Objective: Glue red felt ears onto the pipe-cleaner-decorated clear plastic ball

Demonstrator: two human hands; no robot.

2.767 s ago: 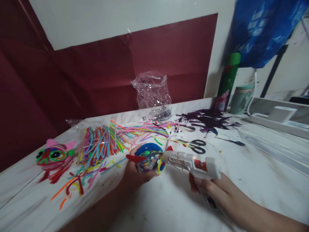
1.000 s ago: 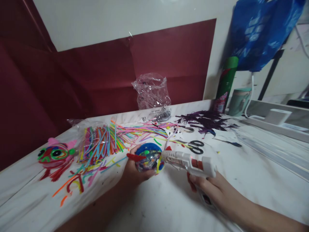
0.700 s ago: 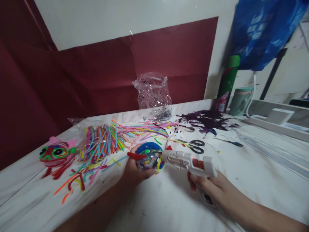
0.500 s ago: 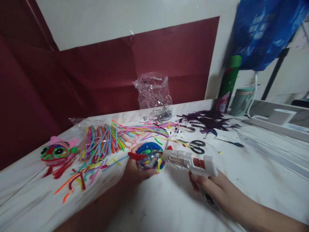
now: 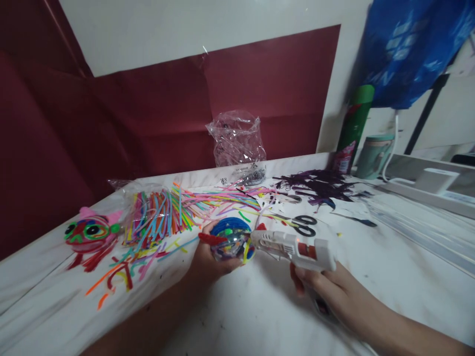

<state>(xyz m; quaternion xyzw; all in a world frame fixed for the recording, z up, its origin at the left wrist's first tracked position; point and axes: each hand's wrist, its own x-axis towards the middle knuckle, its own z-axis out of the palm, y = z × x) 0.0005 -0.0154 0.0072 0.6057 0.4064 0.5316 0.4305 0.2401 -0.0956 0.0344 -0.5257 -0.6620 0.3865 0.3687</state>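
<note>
The person's left hand point(image 5: 210, 259) curls round the ball point(image 5: 232, 230) over the tabletop point(image 5: 252, 316); the right hand point(image 5: 319, 283), closed on a glue gun point(image 5: 278, 243), aims its long body leftward, tip point(image 5: 253, 237) at the ball's right side (contact is unclear)

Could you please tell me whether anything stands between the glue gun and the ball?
Nothing visible does: the glue gun in the right hand reaches up to the ball in the left hand, though whether they touch is unclear.
</note>
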